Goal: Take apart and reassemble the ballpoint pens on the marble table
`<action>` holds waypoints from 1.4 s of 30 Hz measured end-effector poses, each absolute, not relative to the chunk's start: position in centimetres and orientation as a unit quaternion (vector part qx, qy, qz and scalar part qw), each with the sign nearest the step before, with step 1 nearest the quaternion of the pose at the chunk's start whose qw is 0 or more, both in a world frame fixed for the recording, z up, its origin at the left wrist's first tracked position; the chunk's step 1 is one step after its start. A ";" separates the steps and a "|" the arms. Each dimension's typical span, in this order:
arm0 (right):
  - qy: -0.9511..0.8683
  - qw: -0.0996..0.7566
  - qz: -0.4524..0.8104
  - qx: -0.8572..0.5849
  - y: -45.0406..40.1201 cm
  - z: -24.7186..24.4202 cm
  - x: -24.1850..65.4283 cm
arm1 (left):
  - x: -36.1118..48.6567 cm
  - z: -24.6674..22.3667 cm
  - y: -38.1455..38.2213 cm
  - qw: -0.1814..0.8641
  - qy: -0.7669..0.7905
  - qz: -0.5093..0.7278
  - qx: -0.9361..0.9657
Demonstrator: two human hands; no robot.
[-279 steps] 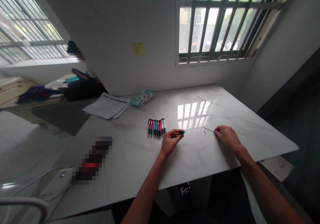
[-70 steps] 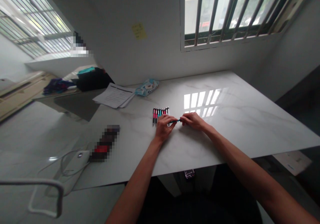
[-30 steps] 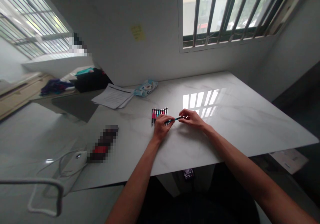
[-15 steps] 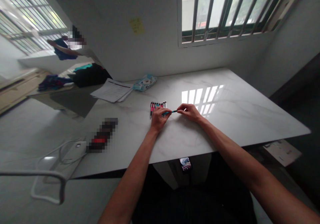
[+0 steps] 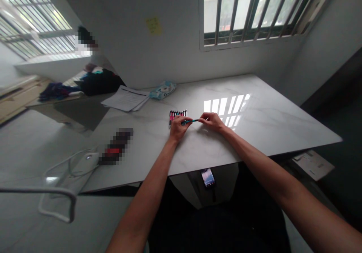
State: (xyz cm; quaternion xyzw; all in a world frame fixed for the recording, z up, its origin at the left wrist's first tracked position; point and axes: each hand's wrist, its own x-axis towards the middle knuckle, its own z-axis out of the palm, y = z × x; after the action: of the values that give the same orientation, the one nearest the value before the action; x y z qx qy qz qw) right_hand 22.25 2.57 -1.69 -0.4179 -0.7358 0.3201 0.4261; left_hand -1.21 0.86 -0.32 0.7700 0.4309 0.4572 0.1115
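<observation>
A teal pen with a dark end lies level between my two hands, just above the white marbled table. My left hand is closed on its teal part. At the pen's dark right end, the fingertips of my right hand are pinched together on it. Several pens with pink, teal and white barrels lie side by side in a row behind my left hand, which hides their lower parts.
Printed papers and a blue-white packet lie at the table's back edge. A blurred dark object and a pale device with a cable are on the left. A phone shows below the front edge. Another person stands by clothes at the far left.
The view has shifted slightly. Both hands keep hold of the teal pen in nearly the same pose. At the far left, the person has lowered the dark cloth onto the pile.
</observation>
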 end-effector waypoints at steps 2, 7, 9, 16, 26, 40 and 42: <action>-0.744 0.406 0.309 -0.430 2.7 -1.7 22.3 | -1.3 -0.5 0.9 0.116 0.437 0.459 0.765; -0.746 0.392 0.314 -0.437 2.9 -1.6 22.5 | -0.8 -0.3 0.7 0.135 0.442 0.469 0.753; -0.737 0.409 0.326 -0.428 2.9 -1.6 22.5 | -0.4 -0.1 0.6 0.169 0.436 0.482 0.741; -0.741 0.407 0.355 -0.398 2.4 -1.4 22.2 | 0.2 0.4 0.5 0.292 0.417 0.552 0.660; -0.743 0.389 0.391 -0.380 1.8 -1.4 21.6 | -0.5 0.7 0.6 0.255 0.426 0.584 0.642; -0.740 0.382 0.386 -0.398 1.5 -0.9 21.4 | -0.4 0.8 0.5 0.248 0.427 0.551 0.672; -0.744 0.386 0.367 -0.404 1.5 -0.9 21.4 | -0.8 0.8 0.6 0.243 0.438 0.565 0.656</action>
State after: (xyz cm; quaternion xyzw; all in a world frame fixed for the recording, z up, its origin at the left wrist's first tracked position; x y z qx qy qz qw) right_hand 21.43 1.47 -0.86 -0.4038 -0.7438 0.3673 0.3857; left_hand -0.76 0.64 0.85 0.6560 0.4378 0.5646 0.2433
